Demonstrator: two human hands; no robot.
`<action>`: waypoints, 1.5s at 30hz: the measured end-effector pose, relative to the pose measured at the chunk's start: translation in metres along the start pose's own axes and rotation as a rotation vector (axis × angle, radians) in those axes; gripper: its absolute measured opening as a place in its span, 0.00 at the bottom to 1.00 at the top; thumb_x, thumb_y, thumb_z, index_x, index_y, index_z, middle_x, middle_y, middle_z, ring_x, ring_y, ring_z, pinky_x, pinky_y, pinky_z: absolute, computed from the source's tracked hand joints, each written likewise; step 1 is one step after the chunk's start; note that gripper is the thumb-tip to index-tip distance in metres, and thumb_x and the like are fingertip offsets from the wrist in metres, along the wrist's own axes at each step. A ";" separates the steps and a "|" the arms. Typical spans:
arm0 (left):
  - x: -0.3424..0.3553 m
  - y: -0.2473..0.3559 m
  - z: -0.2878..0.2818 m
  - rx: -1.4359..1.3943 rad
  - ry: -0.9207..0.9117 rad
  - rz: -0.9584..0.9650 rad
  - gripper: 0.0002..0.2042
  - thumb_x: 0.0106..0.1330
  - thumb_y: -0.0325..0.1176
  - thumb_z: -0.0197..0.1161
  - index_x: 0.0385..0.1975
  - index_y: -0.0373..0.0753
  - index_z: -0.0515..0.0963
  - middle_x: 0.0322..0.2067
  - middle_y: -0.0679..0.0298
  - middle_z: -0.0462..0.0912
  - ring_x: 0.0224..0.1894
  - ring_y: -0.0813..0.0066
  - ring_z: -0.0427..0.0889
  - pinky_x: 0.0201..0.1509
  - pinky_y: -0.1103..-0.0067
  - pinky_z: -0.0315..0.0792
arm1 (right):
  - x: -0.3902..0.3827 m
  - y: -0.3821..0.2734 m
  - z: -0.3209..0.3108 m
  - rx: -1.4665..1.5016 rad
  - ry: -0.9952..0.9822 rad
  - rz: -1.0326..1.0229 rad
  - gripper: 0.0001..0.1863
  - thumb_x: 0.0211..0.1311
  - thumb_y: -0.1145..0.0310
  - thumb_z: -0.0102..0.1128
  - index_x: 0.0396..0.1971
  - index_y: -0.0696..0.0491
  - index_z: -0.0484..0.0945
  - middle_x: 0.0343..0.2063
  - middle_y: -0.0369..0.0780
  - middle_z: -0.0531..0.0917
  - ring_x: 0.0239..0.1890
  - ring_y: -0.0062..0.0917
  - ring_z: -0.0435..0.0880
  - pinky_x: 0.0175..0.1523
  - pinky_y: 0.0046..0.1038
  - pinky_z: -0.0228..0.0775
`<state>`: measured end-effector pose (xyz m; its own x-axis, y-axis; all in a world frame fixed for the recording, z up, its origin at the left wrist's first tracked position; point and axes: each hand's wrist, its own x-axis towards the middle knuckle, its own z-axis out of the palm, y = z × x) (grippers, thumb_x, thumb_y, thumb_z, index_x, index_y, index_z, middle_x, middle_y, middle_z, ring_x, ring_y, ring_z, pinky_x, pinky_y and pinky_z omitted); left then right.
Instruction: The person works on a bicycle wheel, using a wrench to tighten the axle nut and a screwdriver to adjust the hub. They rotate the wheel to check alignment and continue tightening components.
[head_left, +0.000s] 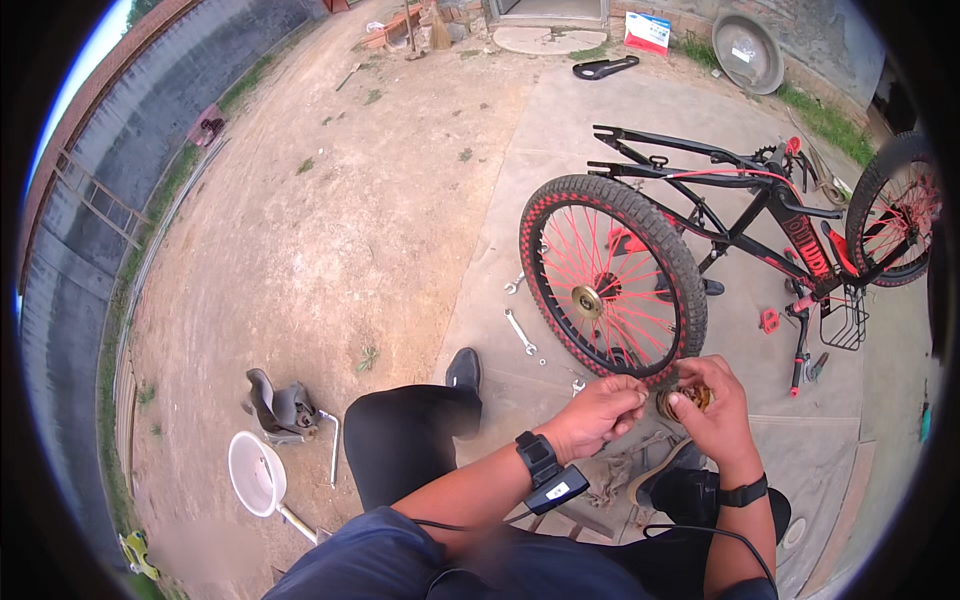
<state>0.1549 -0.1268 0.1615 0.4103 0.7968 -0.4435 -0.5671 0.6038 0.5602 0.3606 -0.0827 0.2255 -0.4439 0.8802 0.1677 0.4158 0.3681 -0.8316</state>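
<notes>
My right hand (715,400) grips a small, round, rusty brass-coloured part (696,402) just below the tyre of a detached red-spoked bicycle wheel (566,245). My left hand (608,412) is beside it on the left, fingertips pinched; whatever is between them is too small to make out. The wheel has a black tyre with red checks and a gold-coloured disc (586,302) at its hub, and it leans at the near end of an upturned black-and-red bicycle frame (740,235). A wrench (520,332) lies on the concrete left of the wheel.
A white long-handled scoop (255,470), a grey bag (283,408) and an L-shaped bar (332,450) lie on my left. A red pedal (769,320) is on the ground at right. A metal basin (748,55), a black plastic part (604,68) and a block wall (75,230) stand farther off.
</notes>
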 end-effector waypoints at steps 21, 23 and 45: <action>-0.056 -0.001 0.031 -0.064 -0.026 0.024 0.02 0.73 0.30 0.57 0.40 0.40 0.74 0.27 0.70 0.75 0.19 0.86 0.67 0.17 0.87 0.55 | -0.027 -0.019 0.009 0.106 -0.099 -0.235 0.17 0.52 0.74 0.71 0.43 0.55 0.82 0.39 0.42 0.83 0.43 0.35 0.83 0.50 0.32 0.76; -0.055 -0.004 0.037 -0.034 0.006 -0.003 0.02 0.72 0.30 0.57 0.40 0.40 0.74 0.27 0.70 0.75 0.19 0.86 0.67 0.18 0.87 0.56 | -0.030 -0.015 0.005 0.060 -0.089 -0.250 0.15 0.53 0.73 0.70 0.42 0.55 0.83 0.39 0.42 0.83 0.44 0.37 0.83 0.51 0.33 0.75; -0.035 -0.009 0.023 -0.116 -0.084 -0.002 0.02 0.72 0.29 0.56 0.39 0.41 0.73 0.28 0.68 0.73 0.20 0.82 0.66 0.21 0.85 0.58 | -0.047 0.022 -0.064 0.215 0.175 0.085 0.16 0.63 0.75 0.65 0.51 0.57 0.78 0.43 0.36 0.80 0.47 0.20 0.81 0.52 0.25 0.74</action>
<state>0.1621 -0.1596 0.1885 0.4671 0.7978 -0.3813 -0.6434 0.6025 0.4723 0.4415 -0.0972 0.2327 -0.2629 0.9504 0.1664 0.2590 0.2356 -0.9367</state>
